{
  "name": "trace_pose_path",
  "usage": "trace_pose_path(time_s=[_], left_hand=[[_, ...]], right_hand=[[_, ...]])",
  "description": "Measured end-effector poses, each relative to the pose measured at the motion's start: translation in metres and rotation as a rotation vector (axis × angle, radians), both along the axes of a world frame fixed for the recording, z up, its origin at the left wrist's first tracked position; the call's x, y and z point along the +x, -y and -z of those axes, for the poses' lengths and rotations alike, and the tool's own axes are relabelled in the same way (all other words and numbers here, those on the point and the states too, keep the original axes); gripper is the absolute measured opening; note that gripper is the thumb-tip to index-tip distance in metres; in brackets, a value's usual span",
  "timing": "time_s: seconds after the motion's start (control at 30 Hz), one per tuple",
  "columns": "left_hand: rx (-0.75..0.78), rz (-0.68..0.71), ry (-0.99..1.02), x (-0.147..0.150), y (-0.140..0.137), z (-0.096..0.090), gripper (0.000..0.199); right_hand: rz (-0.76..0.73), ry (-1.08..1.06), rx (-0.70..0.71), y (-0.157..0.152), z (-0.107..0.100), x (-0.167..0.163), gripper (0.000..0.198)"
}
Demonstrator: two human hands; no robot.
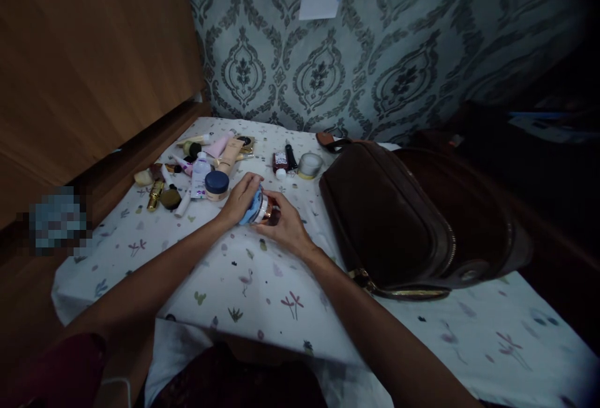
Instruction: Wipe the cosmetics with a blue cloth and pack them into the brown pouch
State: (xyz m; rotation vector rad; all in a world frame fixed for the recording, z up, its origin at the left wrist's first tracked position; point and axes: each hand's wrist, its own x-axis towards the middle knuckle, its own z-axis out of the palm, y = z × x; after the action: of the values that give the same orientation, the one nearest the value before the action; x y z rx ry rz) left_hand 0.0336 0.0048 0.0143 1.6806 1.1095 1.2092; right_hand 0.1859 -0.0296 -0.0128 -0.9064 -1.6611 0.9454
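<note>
Low over the table, my right hand (289, 228) grips a small cosmetic jar (268, 209) with a white band and a shiny copper-coloured part, its fingers curled round one side. My left hand (240, 200) is closed on a light blue cloth (253, 206) and presses it against the jar's other end. Part of the jar is hidden by the fingers and the cloth. Just left of my left hand stands a jar with a dark blue lid (217, 183). A clear tube (200, 177) and a beige tube (229, 157) lie beside it.
More cosmetics, such as a gold tube (155, 195), cluster at the left. Farther back are a dark red bottle (280, 162), a black tube (291, 157) and a grey jar (310, 164). A large brown bag (384, 220) occupies the right; a wooden cabinet (94, 52) borders the left.
</note>
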Motion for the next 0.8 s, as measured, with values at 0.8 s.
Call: trace_pose_path(time_s=[0.8], left_hand=[[-0.09,0.006,0.289,0.001,0.001,-0.005,0.051]], right_hand=[[-0.353,-0.514,-0.759,0.011,-0.023,-0.004,0.044]])
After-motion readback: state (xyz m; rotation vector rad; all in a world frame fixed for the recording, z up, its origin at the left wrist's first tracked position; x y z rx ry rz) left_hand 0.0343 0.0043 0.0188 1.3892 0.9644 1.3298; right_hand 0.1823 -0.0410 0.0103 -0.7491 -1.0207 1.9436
